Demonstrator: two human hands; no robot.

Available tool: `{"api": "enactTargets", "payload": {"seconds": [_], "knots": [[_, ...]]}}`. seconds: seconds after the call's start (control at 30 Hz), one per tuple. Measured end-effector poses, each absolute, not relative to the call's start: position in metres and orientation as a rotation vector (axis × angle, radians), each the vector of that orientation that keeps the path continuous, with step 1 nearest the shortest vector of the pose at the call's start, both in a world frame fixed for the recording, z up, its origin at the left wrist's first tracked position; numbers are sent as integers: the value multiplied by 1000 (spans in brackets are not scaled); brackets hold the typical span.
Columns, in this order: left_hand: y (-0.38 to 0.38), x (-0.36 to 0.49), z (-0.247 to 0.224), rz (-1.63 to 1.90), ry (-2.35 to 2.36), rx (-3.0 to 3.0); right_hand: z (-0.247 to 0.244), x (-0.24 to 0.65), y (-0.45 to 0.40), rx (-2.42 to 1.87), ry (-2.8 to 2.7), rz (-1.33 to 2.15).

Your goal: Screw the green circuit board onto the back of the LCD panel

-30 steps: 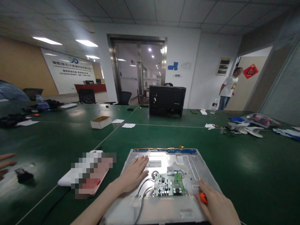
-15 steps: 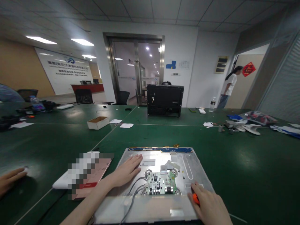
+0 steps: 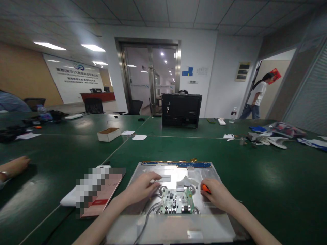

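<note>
A flat metal-backed screen panel [image 3: 214, 224] lies on the green table in front of me. A green circuit board [image 3: 178, 200] is mounted at its middle with dark cables at its left side. Along the far edge runs a narrow blue circuit strip [image 3: 178, 164]. My left hand [image 3: 145, 185] is over the panel's left part, fingers bent and apart, holding nothing. In my right hand [image 3: 216, 192], right of the board, is an orange-handled tool [image 3: 206, 189]; its tip is hidden, so its exact kind does not show. A loose silvery flap [image 3: 187, 182] sticks up above the board.
Left of the panel lie a pink booklet [image 3: 112, 194] and a white object [image 3: 68, 197]. Another person's hand [image 3: 17, 166] rests at the far left. Farther off are an open box [image 3: 109, 134], a black monitor casing [image 3: 182, 110] and a clutter of parts [image 3: 268, 137]. A person [image 3: 257, 95] walks by the doorway.
My right hand has moved up and inward with the orange-handled tool, towards the board. My left hand has bent its fingers and lifted from lying flat. The other person's hand has shifted up.
</note>
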State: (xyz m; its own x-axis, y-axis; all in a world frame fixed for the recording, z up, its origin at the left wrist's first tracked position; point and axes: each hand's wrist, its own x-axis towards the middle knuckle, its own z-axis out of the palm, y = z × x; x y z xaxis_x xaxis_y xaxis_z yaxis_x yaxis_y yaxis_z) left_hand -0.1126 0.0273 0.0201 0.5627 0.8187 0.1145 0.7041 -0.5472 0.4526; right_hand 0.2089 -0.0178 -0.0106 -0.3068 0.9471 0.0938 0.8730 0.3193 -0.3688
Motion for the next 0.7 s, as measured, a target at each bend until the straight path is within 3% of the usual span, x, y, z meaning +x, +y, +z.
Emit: {"api": "enactTargets", "payload": {"seconds": [0.7], "knots": [[26, -88, 16, 370, 1129, 2361, -4, 193, -8, -1617, -2400, 311]]}}
